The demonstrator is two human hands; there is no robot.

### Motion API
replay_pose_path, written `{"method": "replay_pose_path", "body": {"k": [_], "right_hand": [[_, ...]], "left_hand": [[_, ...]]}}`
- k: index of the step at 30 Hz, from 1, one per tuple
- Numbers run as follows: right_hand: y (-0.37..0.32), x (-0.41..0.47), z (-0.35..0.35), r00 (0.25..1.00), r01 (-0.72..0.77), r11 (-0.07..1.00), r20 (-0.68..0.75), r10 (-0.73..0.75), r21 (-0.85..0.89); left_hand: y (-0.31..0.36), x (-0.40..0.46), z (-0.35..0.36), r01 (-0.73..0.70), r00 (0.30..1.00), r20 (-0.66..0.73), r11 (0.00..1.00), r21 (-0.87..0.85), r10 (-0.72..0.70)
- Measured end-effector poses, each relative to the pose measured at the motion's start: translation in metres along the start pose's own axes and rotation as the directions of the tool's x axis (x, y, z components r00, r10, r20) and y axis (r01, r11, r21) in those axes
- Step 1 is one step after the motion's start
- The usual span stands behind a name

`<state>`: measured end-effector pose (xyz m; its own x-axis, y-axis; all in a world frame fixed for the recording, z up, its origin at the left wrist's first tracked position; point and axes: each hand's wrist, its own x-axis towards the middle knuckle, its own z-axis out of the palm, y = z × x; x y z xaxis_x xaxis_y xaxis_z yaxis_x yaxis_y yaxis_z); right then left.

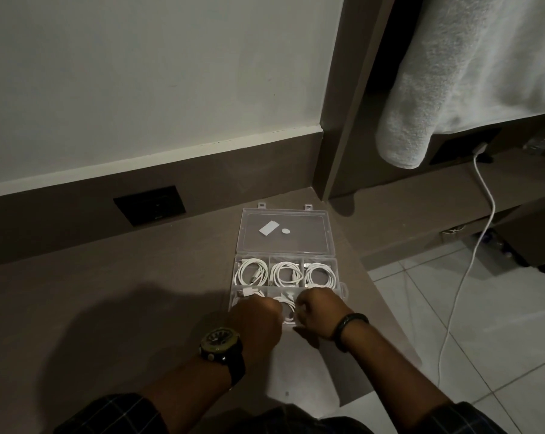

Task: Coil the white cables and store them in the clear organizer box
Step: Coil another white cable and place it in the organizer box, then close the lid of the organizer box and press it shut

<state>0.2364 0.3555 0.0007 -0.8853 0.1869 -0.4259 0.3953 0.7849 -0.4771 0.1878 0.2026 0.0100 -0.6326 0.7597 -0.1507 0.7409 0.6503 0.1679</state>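
The clear organizer box [339,278] lies open on the brown desk, its lid [285,233] folded back flat. Its three far compartments each hold a coiled white cable [251,272], [285,273], [319,273]. My left hand [257,321] rests over the near left compartment, fingers curled down into the box. My right hand [319,313] covers the near right part. Between the two hands, in the near middle compartment, a white cable coil [286,305] shows, and both hands touch it. Another white cable end [247,292] peeks out in the near left compartment.
A black wall socket [150,205] sits at the desk's back left. The desk edge runs diagonally right of the box, with tiled floor [471,324] below. A white charger cable [481,220] hangs from a socket at right. A white towel [446,79] hangs above.
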Motion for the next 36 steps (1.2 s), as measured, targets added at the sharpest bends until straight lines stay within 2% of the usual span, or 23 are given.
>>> {"method": "replay_pose_path", "body": {"k": [2,6,9,11,15,16,19,21,22,24,25,27,29,30,32,33,34,35,36], "right_hand": [[0.001,-0.001,0.003,1.000,-0.003,1.000,-0.022,0.004,0.003],[0.001,-0.005,0.010,0.992,-0.008,0.999,-0.123,0.002,-0.048],[-0.001,-0.008,0.015,0.984,-0.001,0.994,-0.177,-0.019,-0.113],[-0.002,-0.009,0.017,0.981,0.012,0.991,-0.191,-0.037,-0.132],[0.005,-0.009,0.013,0.969,0.002,1.000,-0.247,-0.008,-0.023],[0.005,-0.009,0.012,0.971,0.006,1.000,-0.240,-0.009,-0.012],[0.006,-0.007,0.009,0.975,0.027,0.999,-0.223,-0.018,0.035],[0.008,-0.006,0.005,0.967,0.038,0.988,-0.254,0.002,0.153],[0.010,-0.004,0.000,0.957,0.039,0.977,-0.289,0.024,0.211],[0.016,0.002,-0.010,0.925,0.055,0.955,-0.376,0.062,0.292],[0.019,0.007,-0.016,0.910,0.055,0.941,-0.405,0.090,0.333],[0.023,0.017,-0.028,0.887,0.036,0.914,-0.435,0.158,0.405],[0.028,0.032,-0.038,0.858,-0.011,0.905,-0.460,0.227,0.426],[0.031,0.039,-0.042,0.840,-0.063,0.905,-0.468,0.276,0.421],[0.038,0.054,-0.048,0.809,-0.179,0.873,-0.438,0.393,0.454],[0.042,0.061,-0.051,0.800,-0.230,0.841,-0.397,0.450,0.489],[0.045,0.066,-0.053,0.800,-0.264,0.807,-0.348,0.490,0.529],[0.047,0.071,-0.055,0.804,-0.277,0.763,-0.294,0.517,0.584],[0.049,0.074,-0.055,0.808,-0.273,0.705,-0.241,0.537,0.655]], "left_hand": [[0.000,0.001,-0.003,-0.010,0.999,0.031,0.999,0.050,0.009],[0.007,-0.004,-0.017,-0.149,0.989,0.013,0.979,0.136,0.149],[-0.001,0.003,-0.005,-0.131,0.990,-0.035,0.988,0.079,0.134],[-0.002,0.009,0.001,-0.152,0.986,-0.046,0.979,0.132,0.159],[0.004,0.021,0.013,-0.180,0.971,-0.120,0.964,0.194,0.206],[0.007,0.024,0.013,-0.148,0.978,-0.109,0.964,0.219,0.175],[0.008,0.032,0.012,0.008,0.997,0.077,0.986,0.165,-0.021],[0.001,0.040,0.008,0.030,0.988,0.147,0.988,0.150,-0.052],[-0.004,0.041,0.001,-0.008,0.989,0.148,0.994,0.110,-0.008],[-0.013,0.040,-0.014,-0.201,0.980,0.022,0.979,0.037,0.200],[-0.020,0.038,-0.016,-0.256,0.961,-0.109,0.967,-0.008,0.254],[-0.030,0.037,-0.022,-0.205,0.976,-0.126,0.947,-0.249,0.178],[-0.041,0.046,-0.026,-0.172,0.979,-0.171,0.908,-0.381,0.114],[-0.049,0.051,-0.026,-0.109,0.982,-0.187,0.896,-0.430,0.030],[-0.068,0.067,-0.028,0.129,0.960,-0.151,0.847,-0.516,-0.238],[-0.077,0.075,-0.029,0.279,0.909,-0.116,0.791,-0.544,-0.400],[-0.086,0.082,-0.028,0.412,0.852,-0.025,0.699,-0.585,-0.523],[-0.094,0.089,-0.025,0.477,0.814,0.076,0.589,-0.652,-0.575],[-0.099,0.095,-0.025,0.493,0.806,0.175,0.478,-0.727,-0.565]]}}
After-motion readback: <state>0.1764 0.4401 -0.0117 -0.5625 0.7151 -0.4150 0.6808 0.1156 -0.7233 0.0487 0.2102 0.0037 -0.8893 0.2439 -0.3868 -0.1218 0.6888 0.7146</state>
